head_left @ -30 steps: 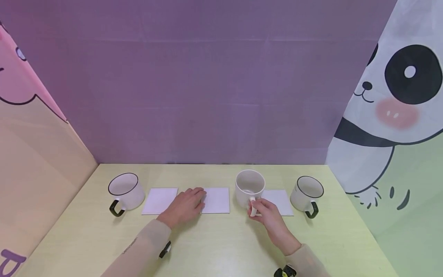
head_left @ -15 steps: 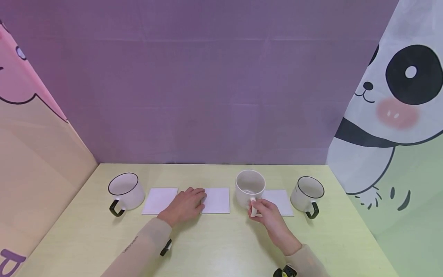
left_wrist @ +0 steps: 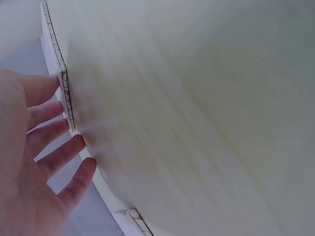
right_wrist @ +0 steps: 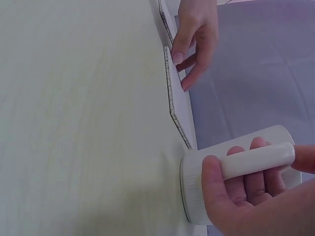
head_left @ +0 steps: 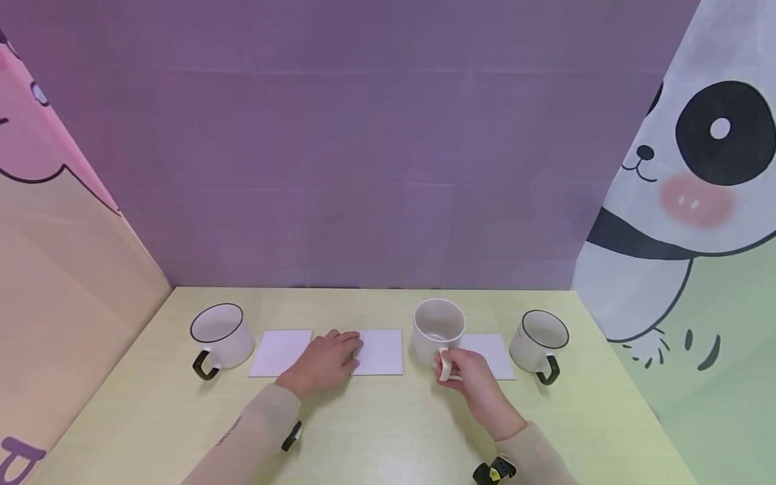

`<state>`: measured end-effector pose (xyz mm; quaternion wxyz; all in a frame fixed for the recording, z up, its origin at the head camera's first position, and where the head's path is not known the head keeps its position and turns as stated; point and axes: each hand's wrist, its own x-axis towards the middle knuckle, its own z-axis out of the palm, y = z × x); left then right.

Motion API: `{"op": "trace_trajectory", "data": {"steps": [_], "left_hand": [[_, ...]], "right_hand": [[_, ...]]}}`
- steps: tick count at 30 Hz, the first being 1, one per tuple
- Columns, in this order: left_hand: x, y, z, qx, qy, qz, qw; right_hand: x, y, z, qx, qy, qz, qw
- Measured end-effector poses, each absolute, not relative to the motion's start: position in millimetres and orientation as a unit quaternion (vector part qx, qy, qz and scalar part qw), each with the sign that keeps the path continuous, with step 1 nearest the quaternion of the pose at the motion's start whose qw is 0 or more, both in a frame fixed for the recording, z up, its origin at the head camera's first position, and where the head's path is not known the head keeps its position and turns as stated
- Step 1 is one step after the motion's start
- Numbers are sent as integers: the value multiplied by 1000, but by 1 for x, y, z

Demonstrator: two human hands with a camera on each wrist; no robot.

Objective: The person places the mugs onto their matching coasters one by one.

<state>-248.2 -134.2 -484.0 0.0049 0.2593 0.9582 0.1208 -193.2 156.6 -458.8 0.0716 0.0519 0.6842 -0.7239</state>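
In the head view, my right hand (head_left: 477, 385) grips the handle of an upright all-white mug (head_left: 426, 337), with fingers curled round the handle (right_wrist: 258, 161) in the right wrist view. This mug stands between the middle white square board (head_left: 380, 351) and the right white board (head_left: 490, 353), overlapping the latter's left side in the head view. My left hand (head_left: 321, 364) rests at the left edge of the middle board, its fingers loosely extended and holding nothing. The left white board (head_left: 280, 352) lies just beyond that hand's other side, partly covered by it.
A white mug with a black rim and handle (head_left: 233, 340) stands at the left of the pale table (head_left: 376, 431). Another black-rimmed mug (head_left: 533, 350) stands at the right. A purple backdrop (head_left: 364, 168) rises behind the table, with cartoon-printed cloth on both sides.
My right wrist has shifted very slightly, its strap a little further left. The mugs, the boards and my left hand look unchanged.
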Motion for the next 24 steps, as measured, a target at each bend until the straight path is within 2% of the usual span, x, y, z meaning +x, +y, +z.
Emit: {"op": "trace_trajectory", "data": {"steps": [7,17,24], "left_hand": [[-247,-134,-483,258,959,114,5],[-247,-134,-482,247,961,122,20],[-248,-133,-484,243,962,122,18]], "right_hand": [[-193,155,-460,53,673,-735,67],[-188,150,-468,48,663,-747,21],[-185,146,-469,47,650,-758,17]]}}
